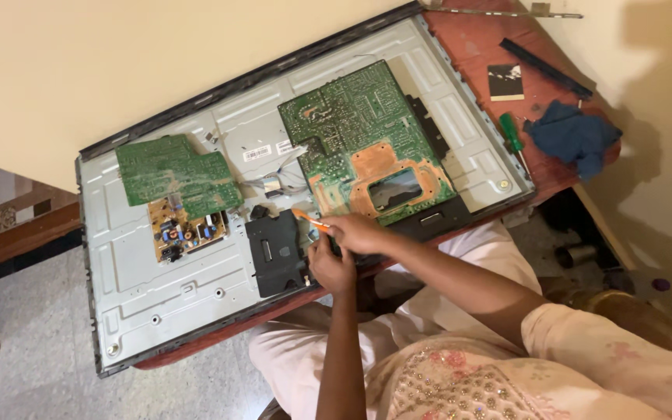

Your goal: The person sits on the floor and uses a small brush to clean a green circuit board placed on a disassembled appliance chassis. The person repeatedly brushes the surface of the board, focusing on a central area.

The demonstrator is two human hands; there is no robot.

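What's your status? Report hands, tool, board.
Right hand grips orange-handled tool. Left hand braces beside the black module. Large green circuit board lies just past the tool; nothing blocking.

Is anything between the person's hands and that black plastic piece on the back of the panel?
Nothing visible. The left hand rests against the black plastic piece, and the right hand holds an orange-handled tool just above it.
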